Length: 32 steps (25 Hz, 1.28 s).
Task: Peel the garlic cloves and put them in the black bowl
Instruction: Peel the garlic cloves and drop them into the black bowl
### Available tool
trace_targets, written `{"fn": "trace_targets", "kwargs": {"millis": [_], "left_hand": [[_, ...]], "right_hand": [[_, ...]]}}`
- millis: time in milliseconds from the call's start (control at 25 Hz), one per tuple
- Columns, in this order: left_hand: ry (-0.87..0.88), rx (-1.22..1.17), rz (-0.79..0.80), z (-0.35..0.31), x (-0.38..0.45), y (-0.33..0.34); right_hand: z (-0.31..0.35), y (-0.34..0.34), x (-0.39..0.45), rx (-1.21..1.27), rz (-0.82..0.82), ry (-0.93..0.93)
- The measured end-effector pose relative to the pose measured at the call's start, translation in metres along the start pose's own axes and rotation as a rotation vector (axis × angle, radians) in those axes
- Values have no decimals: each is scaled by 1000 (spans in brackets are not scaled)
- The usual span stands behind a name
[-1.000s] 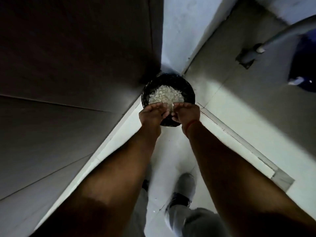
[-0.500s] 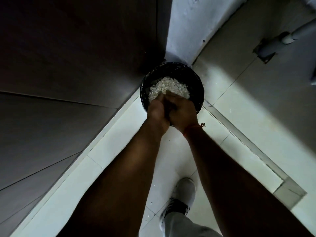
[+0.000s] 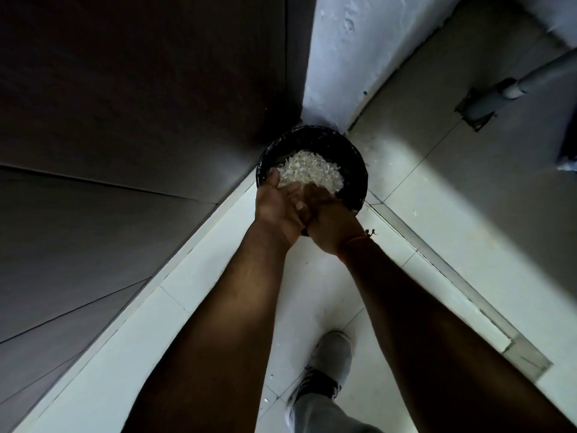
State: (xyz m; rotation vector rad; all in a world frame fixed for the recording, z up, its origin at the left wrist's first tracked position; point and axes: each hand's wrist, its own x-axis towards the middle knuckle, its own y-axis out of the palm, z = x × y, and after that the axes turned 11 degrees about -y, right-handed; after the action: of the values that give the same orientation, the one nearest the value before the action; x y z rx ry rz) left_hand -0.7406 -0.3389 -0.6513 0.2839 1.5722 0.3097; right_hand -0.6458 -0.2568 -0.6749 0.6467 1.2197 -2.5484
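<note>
Hands over a black bin of garlic peels

The black bin (image 3: 352,157) sits on the floor (image 3: 312,292) at 12 o'clock, holding pale peels (image 3: 307,171). Left hand (image 3: 276,207) and right hand (image 3: 327,220) touch above its rim, fingers relaxed, holding nothing visible.

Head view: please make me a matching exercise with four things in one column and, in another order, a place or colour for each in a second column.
Things:
1. bin
2. white scraps
3. shoe
4. pipe

Descriptions:
A. grey, on the floor tiles near the bottom of the picture
B. black and round, standing in the corner by the wall
C. grey, at the upper right, going into the floor
D. heaped inside the round container

Pairs: 1-B, 2-D, 3-A, 4-C
</note>
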Motion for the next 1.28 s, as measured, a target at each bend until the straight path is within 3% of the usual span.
{"fn": "trace_targets", "kwargs": {"millis": [80,160,280,480,720,920,1080,1280], "left_hand": [[96,211,-62,5,-2,3],[299,473,-181,11,-8,1],[699,1253,-408,28,-23,-21],[728,1850,-419,41,-101,-9],[777,1918,-275,71,-311,69],[848,2068,-93,108,-472,121],[934,2278,100,154,-548,146],[1087,2493,386,245,-595,169]], "right_hand": [[-1,0,0,-66,4,77],[1,-4,-8,-81,-57,107],[3,-7,-26,-49,-24,126],[69,-75,-117,-28,-165,198],[183,-185,-265,-4,-206,294],[275,-260,-410,27,-382,423],[320,-268,-512,57,-527,559],[348,-229,-634,83,-684,744]]}}
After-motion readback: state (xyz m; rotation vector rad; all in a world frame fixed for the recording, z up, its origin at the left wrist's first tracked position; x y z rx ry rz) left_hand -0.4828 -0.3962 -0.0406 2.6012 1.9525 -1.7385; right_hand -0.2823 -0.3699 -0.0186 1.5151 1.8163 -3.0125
